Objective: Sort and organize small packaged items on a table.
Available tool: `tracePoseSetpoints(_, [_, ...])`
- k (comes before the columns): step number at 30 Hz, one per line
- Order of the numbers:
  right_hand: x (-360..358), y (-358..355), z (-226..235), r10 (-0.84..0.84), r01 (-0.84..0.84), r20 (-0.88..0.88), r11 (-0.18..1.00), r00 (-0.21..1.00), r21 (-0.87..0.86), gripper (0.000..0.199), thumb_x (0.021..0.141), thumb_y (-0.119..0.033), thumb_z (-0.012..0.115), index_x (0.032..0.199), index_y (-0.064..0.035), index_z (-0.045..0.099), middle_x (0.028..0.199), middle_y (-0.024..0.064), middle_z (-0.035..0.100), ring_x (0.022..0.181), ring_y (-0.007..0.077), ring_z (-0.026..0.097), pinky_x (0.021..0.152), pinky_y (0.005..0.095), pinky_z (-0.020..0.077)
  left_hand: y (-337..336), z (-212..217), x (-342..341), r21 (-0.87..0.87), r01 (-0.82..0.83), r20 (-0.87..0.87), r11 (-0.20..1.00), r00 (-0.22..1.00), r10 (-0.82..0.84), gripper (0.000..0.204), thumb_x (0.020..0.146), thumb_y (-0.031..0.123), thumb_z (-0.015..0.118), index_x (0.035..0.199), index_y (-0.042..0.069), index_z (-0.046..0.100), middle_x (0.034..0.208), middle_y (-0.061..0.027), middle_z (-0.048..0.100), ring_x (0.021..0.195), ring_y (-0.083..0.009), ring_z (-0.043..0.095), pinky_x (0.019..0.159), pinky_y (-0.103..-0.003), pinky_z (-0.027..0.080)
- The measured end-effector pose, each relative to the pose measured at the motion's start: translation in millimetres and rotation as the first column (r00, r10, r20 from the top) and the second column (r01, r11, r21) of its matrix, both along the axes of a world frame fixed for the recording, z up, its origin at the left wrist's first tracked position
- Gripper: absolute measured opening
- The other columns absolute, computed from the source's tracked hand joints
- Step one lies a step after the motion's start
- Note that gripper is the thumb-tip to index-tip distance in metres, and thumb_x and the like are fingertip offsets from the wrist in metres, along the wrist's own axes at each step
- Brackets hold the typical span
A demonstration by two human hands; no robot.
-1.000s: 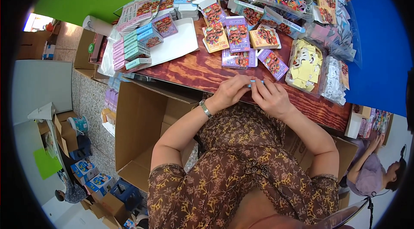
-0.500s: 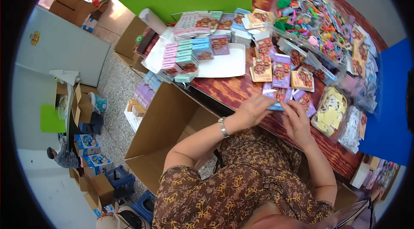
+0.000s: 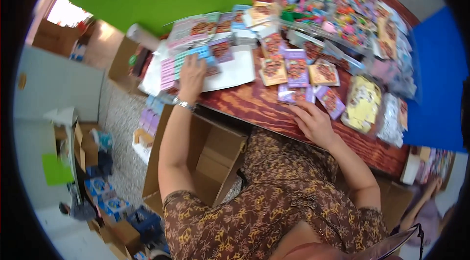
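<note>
- left hand [image 3: 192, 80]: far-left side of the table [image 3: 254, 106], arm stretched out, fingers over the blue box [image 3: 202, 53] in the stack.
- left fingers: pointing away from the body, slightly spread. blurred, can't tell if they pinch the box or just rest on it.
- key relation: blue box sits right at the left fingertips, forward of the palm. left hand is the near one; right hand is well apart, off to the right.
- blue box long axis: can't tell, blurred and part covered by the hand.
- around it: mint boxes [image 3: 180, 59] just left, pink boxes [image 3: 167, 73] beyond those, white sheet [image 3: 237, 68] to the right.
- right hand [image 3: 314, 122]: near the table's front edge, fingers extended and close together, thumb apart, nothing visible in them.
- right fingertips: just below the flat purple box [image 3: 293, 94], contact unclear. tilted purple box [image 3: 330, 102] beside the hand, long axis slanting down to the right.
</note>
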State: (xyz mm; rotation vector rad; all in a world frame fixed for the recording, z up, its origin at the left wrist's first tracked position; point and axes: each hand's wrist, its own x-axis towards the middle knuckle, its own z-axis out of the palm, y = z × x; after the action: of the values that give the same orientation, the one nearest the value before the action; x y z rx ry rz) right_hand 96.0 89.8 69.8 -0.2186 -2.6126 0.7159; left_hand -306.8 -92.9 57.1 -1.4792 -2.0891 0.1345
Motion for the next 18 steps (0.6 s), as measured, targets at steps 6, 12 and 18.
tracePoseSetpoints(6, [19,64,-13,-0.292,0.302,-0.116,0.95,0.949,0.076,0.023,0.089,-0.006,0.07,0.111,-0.0059,0.071,0.092,0.0128,0.07,0.081,0.0324,0.068,0.071,0.0417,0.055,5,7,17,-0.065,-0.148,0.112,0.987,0.982,0.154,0.041,0.081,0.006,0.065,0.122,0.003,0.06,0.125,-0.0149,0.061,0.115,-0.0356,0.057,0.085,-0.042,0.055])
tracePoseSetpoints(12, [3,117,-23,-0.47,0.472,0.079,0.881,0.879,-0.017,0.023,0.093,-0.022,0.066,0.113,-0.014,0.073,0.1,0.0126,0.072,0.088,0.0344,0.071,0.077,0.0449,0.0565,16,13,40,0.03,-0.084,0.159,0.996,0.984,0.078,0.051,0.085,0.008,0.064,0.135,0.004,0.057,0.137,-0.0171,0.057,0.128,-0.0404,0.052,0.103,-0.051,0.046])
tracePoseSetpoints(18, [14,149,-38,-0.662,0.649,0.183,0.749,0.727,0.133,0.025,0.094,-0.028,0.067,0.114,-0.0142,0.071,0.098,0.0113,0.072,0.087,0.0351,0.07,0.076,0.0467,0.0554,34,15,89,0.172,0.153,0.178,0.973,0.967,-0.183,0.046,0.083,0.006,0.067,0.129,0.004,0.059,0.137,-0.019,0.055,0.129,-0.042,0.05,0.106,-0.052,0.044])
